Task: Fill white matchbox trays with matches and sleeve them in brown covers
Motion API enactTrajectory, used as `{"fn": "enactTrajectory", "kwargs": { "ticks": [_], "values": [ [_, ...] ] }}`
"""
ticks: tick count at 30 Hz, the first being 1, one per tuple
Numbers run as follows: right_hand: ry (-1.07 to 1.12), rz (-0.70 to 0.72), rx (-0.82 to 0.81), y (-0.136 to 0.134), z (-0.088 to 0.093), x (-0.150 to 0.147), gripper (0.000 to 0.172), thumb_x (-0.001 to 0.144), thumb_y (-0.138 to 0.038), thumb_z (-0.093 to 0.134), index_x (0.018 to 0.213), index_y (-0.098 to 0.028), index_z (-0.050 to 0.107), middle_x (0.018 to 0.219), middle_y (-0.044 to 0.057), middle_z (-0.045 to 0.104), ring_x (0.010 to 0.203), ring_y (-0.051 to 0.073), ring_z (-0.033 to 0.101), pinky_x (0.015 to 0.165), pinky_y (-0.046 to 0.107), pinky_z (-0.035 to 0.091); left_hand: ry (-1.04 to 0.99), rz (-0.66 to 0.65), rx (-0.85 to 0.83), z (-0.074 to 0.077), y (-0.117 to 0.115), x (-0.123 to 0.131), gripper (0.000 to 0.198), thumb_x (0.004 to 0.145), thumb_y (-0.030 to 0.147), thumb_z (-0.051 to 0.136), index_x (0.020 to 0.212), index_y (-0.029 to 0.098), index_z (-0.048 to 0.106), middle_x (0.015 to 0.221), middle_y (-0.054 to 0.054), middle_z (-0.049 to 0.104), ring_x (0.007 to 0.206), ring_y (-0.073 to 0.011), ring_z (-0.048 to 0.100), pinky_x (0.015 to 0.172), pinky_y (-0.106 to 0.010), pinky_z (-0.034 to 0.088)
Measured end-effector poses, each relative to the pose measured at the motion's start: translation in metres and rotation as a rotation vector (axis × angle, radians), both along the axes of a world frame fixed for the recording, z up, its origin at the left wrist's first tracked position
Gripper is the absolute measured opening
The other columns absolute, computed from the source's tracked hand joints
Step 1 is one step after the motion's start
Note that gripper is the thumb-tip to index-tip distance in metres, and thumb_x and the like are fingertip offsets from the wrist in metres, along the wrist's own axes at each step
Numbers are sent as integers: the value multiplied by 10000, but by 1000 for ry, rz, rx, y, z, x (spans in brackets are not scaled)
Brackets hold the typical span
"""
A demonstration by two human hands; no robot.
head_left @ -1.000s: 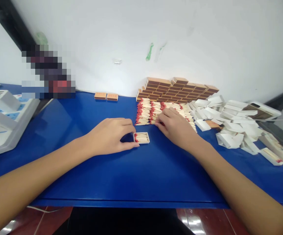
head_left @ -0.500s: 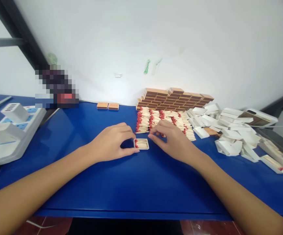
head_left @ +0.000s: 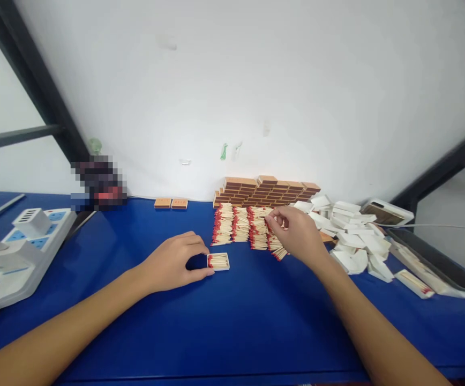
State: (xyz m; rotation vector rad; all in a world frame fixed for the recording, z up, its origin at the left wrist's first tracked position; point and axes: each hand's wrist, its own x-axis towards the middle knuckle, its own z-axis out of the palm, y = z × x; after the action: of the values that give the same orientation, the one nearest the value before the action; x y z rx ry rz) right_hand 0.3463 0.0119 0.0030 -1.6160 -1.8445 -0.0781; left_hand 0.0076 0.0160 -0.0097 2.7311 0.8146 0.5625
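Observation:
My left hand (head_left: pixel 178 261) rests on the blue table (head_left: pixel 232 321), thumb and fingers pinched round the left end of a small white tray (head_left: pixel 218 261) with red-tipped matches in it. My right hand (head_left: pixel 297 233) hovers over the rows of loose matches (head_left: pixel 242 230) further back, its fingertips pinched together above them; whether matches are between the fingers I cannot make out. Behind the matches a stack of brown matchboxes (head_left: pixel 267 191) stands against the white wall.
A heap of empty white trays (head_left: pixel 351 236) lies right of the matches, with a phone (head_left: pixel 387 212) beyond. Two brown matchboxes (head_left: pixel 171 203) lie by the wall. A white power strip (head_left: pixel 11 254) sits at the left edge.
My right hand has gone from beside the tray back and right, up over the loose matches. The view has tilted upward. My left hand stays on the tray.

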Motion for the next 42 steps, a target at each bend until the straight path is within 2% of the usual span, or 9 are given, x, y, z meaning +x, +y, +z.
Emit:
{"fn": "enactTrajectory", "kwargs": {
  "ticks": [7,14,20,26,28,31,35,38,42],
  "values": [
    [114,-306,8,22,6,33,306,942,-458,585,772,-216,663,688,50,684,652,231,626,631,340,386,7,-15,1,-4,4,0,299,997,486,709,1114,216,767,1099,-65,752,1039,-238,697,912,-365,558],
    [65,-414,73,83,40,6,456,898,-580,616,1021,-154,722,1119,195,737,1085,343,652,931,441,480,2,-16,25,0,5,-3,309,984,500,723,1082,210,769,1066,-68,759,1003,-236,711,881,-347,558],
    [73,-469,26,111,49,-12,435,831,-450,686,1110,-117,699,1156,232,726,1095,386,650,930,488,498,0,-24,82,-3,9,-3,339,980,523,731,1070,199,770,1058,-71,769,1000,-238,717,871,-356,566],
    [133,-407,84,69,59,-33,491,881,-551,701,1172,-158,655,1184,162,736,1069,327,672,950,474,510,-95,84,200,-1,8,-5,532,998,584,685,1305,149,698,1146,-125,779,1048,-294,724,961,-475,581],
    [245,-182,127,40,47,-57,538,834,-609,767,1142,-184,646,1123,131,739,970,292,676,899,454,525,-158,142,275,1,7,-5,549,1011,565,671,1357,140,662,1197,-147,775,1067,-307,726,969,-498,582],
    [410,114,30,-4,18,-100,500,820,-574,807,1113,-217,620,1092,99,721,869,242,648,774,402,540,-271,157,495,3,4,-2,544,981,508,732,1380,148,641,1177,-130,796,1026,-284,753,920,-449,610],
    [536,224,-114,-37,-12,-134,472,829,-541,830,1089,-240,578,1078,72,693,833,218,625,703,376,527,-323,108,617,2,-1,3,361,984,368,736,1274,159,688,1100,-102,816,929,-245,766,847,-400,624],
    [553,251,-161,-41,-17,-132,513,828,-580,839,1102,-241,570,1096,66,673,844,215,623,718,384,527,-348,74,583,0,-1,4,201,995,301,716,1152,175,728,1071,-85,820,889,-225,761,820,-382,620],
    [419,323,-195,-36,-11,-105,453,926,-583,759,1169,-244,582,1072,48,654,829,201,621,740,378,517,-370,123,288,5,10,-6,366,961,369,780,1282,198,731,1151,-84,810,1010,-231,755,922,-397,615]
  ]
}}
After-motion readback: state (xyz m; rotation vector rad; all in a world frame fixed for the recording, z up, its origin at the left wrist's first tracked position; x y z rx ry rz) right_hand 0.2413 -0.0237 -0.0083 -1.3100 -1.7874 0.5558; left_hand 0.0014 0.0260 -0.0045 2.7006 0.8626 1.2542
